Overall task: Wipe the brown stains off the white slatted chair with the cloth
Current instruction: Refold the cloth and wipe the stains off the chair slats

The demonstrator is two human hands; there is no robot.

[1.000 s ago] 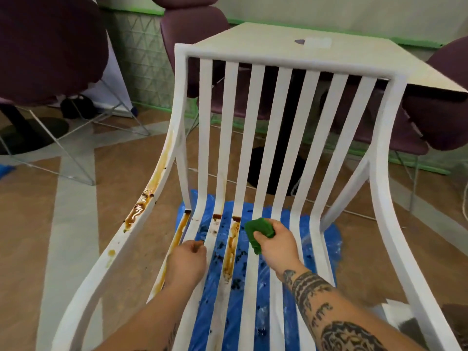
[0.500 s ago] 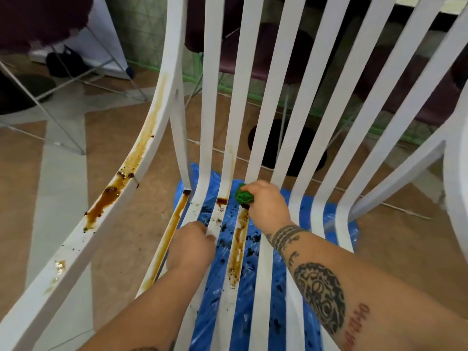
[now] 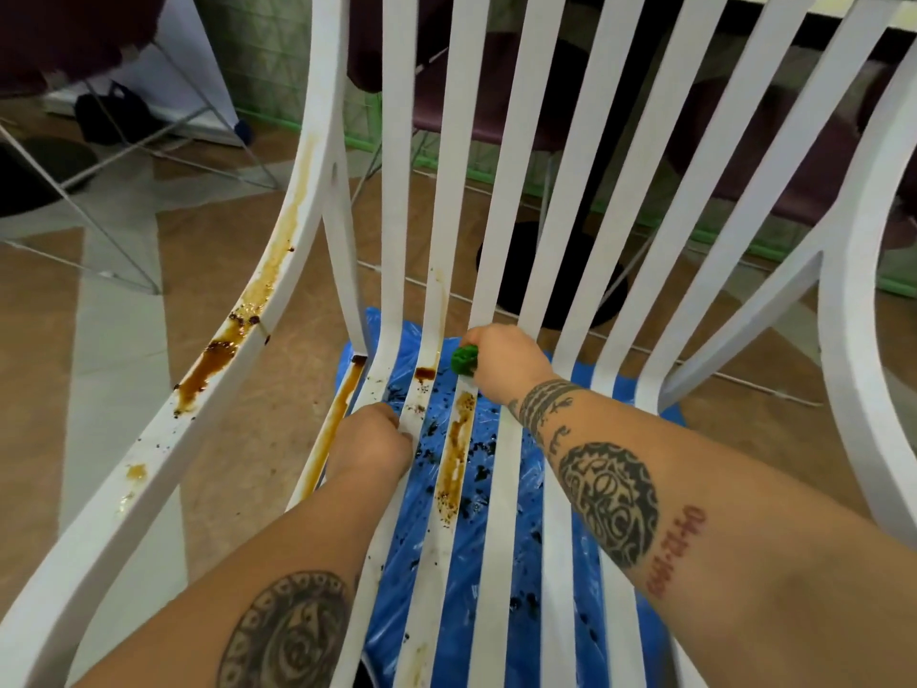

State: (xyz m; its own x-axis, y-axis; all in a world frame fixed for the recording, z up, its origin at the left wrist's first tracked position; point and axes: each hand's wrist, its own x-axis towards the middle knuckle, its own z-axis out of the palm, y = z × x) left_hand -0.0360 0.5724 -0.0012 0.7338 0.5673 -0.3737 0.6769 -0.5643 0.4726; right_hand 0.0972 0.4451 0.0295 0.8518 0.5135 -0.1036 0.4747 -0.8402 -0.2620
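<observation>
Two hands are down on the seat. The right hand's [image 3: 506, 360] fingers are curled tight round a balled green cloth [image 3: 464, 361], with only a small wad showing at the left of the fist. The cloth is pressed onto a slat of the white slatted chair [image 3: 560, 141] at the bend where seat turns up into back. It touches the far end of a long brown streak [image 3: 456, 459] that runs down that slat toward the near side.

The left hand [image 3: 369, 444] is nearer and further left. Its fingers are curled over the edge of another slat, gripping it, with the knuckles up. One slat with a small dark blot [image 3: 425, 374] lies between the two hands.

Gaps between slats are narrow, and a blue plastic sheet [image 3: 526, 489] speckled with dark crumbs shows through them. Slats right of the right hand are plain white.

The leftmost seat slat has a brown line [image 3: 337, 424] along its edge. The left arm rail [image 3: 114, 494] curves away further out, with a thick brown smear [image 3: 213, 365] on top that thins toward the far end. Tan floor [image 3: 238, 464] lies open between the rail and the seat. Beyond the back slats stand a dark table base [image 3: 551, 270] and purple chairs [image 3: 486, 91].
</observation>
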